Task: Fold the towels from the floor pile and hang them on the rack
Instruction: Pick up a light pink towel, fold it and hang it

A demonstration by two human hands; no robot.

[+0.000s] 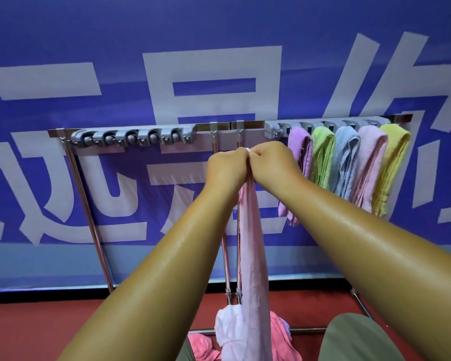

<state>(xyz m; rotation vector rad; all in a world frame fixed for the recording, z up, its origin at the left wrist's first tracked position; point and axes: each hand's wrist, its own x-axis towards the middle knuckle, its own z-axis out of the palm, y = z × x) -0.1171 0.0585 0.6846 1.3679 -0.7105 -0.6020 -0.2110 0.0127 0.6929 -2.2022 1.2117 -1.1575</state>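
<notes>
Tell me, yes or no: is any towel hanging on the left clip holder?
No, the left clip holder grips nothing; hung towels sit at right.

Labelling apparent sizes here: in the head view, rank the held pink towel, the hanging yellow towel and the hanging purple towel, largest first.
1. held pink towel, though it is nearest the camera.
2. yellow towel and purple towel: too alike to rank.

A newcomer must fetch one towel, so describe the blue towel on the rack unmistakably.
Face the blue banner with white characters; a metal rack stands against it. On the grey holder at its right end, the blue towel hangs in the middle of five, between a green towel and a pink towel, the only blue one.
</notes>
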